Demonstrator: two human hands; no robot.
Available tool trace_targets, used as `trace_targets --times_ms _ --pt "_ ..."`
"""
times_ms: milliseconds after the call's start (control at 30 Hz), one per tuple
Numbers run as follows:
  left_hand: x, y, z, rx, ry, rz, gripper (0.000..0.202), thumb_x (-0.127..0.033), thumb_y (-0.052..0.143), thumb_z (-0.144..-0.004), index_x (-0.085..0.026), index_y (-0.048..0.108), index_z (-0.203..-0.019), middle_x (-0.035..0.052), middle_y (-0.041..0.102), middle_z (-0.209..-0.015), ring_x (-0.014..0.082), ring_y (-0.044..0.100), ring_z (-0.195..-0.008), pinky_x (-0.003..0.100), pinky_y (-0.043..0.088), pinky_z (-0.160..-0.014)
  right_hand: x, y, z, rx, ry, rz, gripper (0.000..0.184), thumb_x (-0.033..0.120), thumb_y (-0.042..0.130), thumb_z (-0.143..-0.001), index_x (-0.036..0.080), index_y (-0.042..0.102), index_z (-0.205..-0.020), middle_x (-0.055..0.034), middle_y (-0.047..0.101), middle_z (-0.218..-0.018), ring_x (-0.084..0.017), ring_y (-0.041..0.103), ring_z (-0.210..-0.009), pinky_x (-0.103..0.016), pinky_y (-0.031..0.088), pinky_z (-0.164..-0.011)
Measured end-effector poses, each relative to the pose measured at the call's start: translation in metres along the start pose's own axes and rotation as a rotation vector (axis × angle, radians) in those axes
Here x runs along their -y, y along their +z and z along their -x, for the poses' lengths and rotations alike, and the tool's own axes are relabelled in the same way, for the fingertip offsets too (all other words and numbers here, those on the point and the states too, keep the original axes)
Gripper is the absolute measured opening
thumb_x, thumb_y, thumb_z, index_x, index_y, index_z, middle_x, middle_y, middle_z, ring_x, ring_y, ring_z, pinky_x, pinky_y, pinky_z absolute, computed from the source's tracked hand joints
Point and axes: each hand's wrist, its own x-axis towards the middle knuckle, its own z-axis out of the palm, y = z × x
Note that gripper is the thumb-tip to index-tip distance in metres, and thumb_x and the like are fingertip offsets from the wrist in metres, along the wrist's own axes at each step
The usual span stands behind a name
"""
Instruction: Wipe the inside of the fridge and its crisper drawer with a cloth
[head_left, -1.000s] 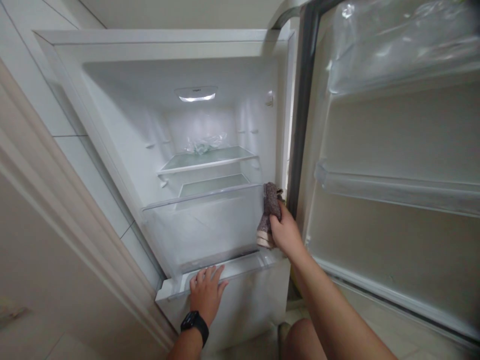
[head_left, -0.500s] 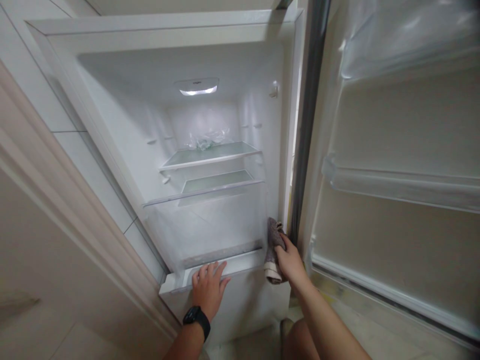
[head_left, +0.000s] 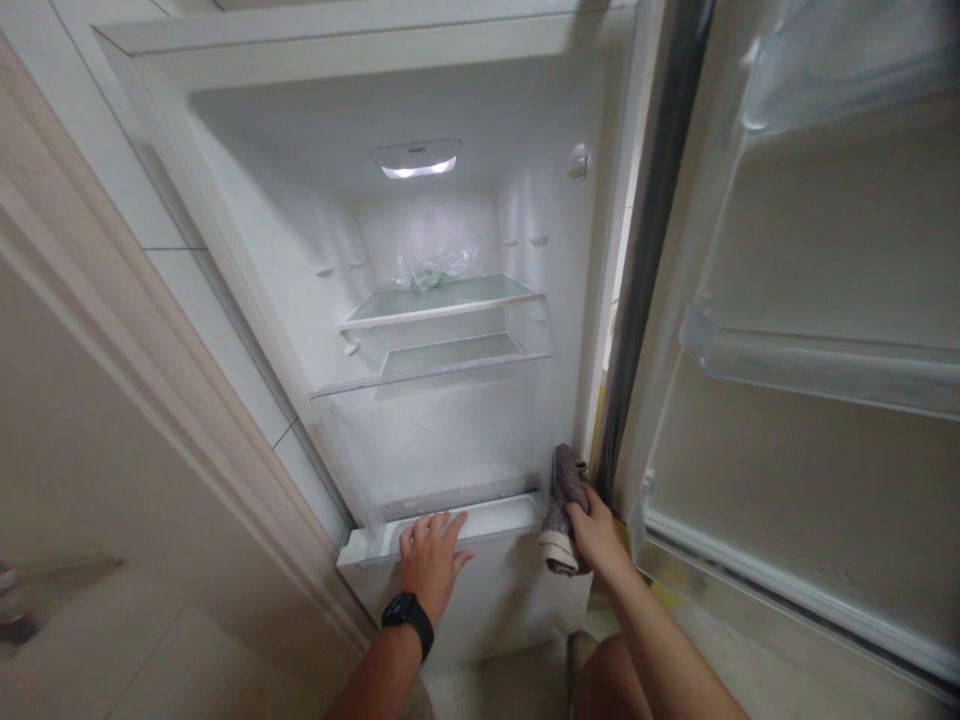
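Note:
An open white fridge (head_left: 247,330) stands in front of me with its light on. My left hand (head_left: 433,558), with a black watch on the wrist, lies flat with fingers spread on the white ledge (head_left: 495,518) under the clear drawer (head_left: 435,440). My right hand (head_left: 596,535) is closed on a folded grey-brown cloth (head_left: 564,505), pressed against the fridge's right front edge near the bottom, beside the door hinge.
Two glass shelves (head_left: 442,300) sit above the drawer, and crumpled clear plastic (head_left: 435,268) lies at the back of the upper one. The open door (head_left: 825,300) with its clear bins fills the right. A beige wall (head_left: 112,420) is on the left. My knee (head_left: 600,670) shows below.
My right hand has slid the cloth down the fridge's right front edge, from drawer-top height to near the bottom ledge. My left hand has stayed on the ledge. The view has shifted.

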Motion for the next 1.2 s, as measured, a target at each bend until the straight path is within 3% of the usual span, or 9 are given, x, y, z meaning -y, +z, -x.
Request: trace_targets --times_ms 133,367,633,1033,1200 --pt "0.002 0.004 0.002 0.003 -0.029 -0.022 0.056 -0.046 0.071 -0.083 -0.049 0.054 -0.136 -0.0084 0.062 -0.131 0.024 0.05 -0.12 0.047 0.036 -0.1 0.002 -0.004 0.011 -0.027 0.007 -0.002 0.07 0.047 0.046 -0.084 0.016 0.048 -0.147 -0.0115 0.063 -0.126 -0.027 0.06 -0.117 -0.04 0.043 -0.104" --pt "0.007 0.005 0.008 -0.002 0.002 -0.017 0.055 -0.048 0.067 -0.083 -0.05 0.053 -0.136 -0.01 0.061 -0.132 0.0227 0.05 -0.118 0.045 0.037 -0.099 0.002 -0.009 0.034 -0.08 -0.059 -0.057 0.073 0.052 0.046 -0.082 0.013 0.05 -0.144 -0.0114 0.058 -0.134 -0.027 0.053 -0.125 -0.04 0.037 -0.112" --pt "0.007 0.002 0.012 0.019 0.005 0.007 0.055 -0.045 0.068 -0.084 -0.051 0.052 -0.137 -0.0095 0.06 -0.133 0.0222 0.048 -0.12 0.044 0.036 -0.1 0.008 0.001 0.057 -0.214 -0.076 -0.215 0.083 0.06 0.045 -0.081 0.006 0.047 -0.143 -0.0151 0.052 -0.141 -0.029 0.048 -0.13 -0.041 0.033 -0.116" --pt "0.007 -0.001 0.01 0.037 -0.001 0.041 0.053 -0.046 0.067 -0.085 -0.049 0.053 -0.136 -0.0081 0.06 -0.133 0.0224 0.047 -0.12 0.044 0.036 -0.101 0.052 -0.009 0.052 -0.306 -0.094 -0.363 0.074 0.056 0.052 -0.082 0.011 0.051 -0.141 -0.0131 0.059 -0.13 -0.028 0.055 -0.12 -0.039 0.04 -0.108" --pt "0.005 -0.001 0.009 0.045 -0.005 0.028 0.054 -0.048 0.067 -0.084 -0.05 0.053 -0.136 -0.0078 0.06 -0.133 0.0237 0.048 -0.119 0.046 0.036 -0.099 0.064 -0.011 0.062 -0.308 -0.279 -0.489 0.067 0.053 0.057 -0.087 0.013 0.048 -0.141 -0.0124 0.057 -0.132 -0.024 0.054 -0.12 -0.037 0.038 -0.109"
